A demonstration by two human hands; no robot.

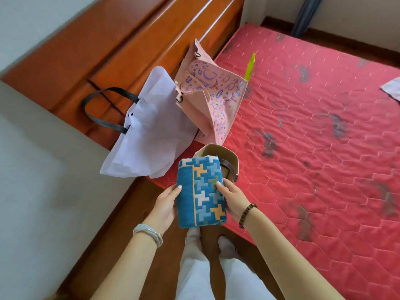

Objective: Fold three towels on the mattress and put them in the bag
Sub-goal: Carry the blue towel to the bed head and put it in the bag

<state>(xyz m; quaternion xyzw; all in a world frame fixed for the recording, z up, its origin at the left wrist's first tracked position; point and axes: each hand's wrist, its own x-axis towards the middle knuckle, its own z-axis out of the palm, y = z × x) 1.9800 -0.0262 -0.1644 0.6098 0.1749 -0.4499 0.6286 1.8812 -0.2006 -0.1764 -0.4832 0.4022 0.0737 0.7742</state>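
A folded blue towel [200,192] with a white and yellow pattern is held in the air between both hands, over the near corner of the red mattress [313,137]. My left hand [165,207] grips its left edge, thumb on top. My right hand [234,197] grips its right edge, thumb on top. Just beyond the towel stands a small beige bag [225,151] with a brown handle, its mouth open and partly hidden by the towel. A piece of pale cloth [392,88] lies at the mattress's far right edge.
A white bag [151,126] with black handles and a pink patterned bag [213,98] lean against the wooden headboard [121,50]. A yellow-green object [250,67] sticks up behind the pink bag. My legs stand on the wooden floor [121,230] by the bed.
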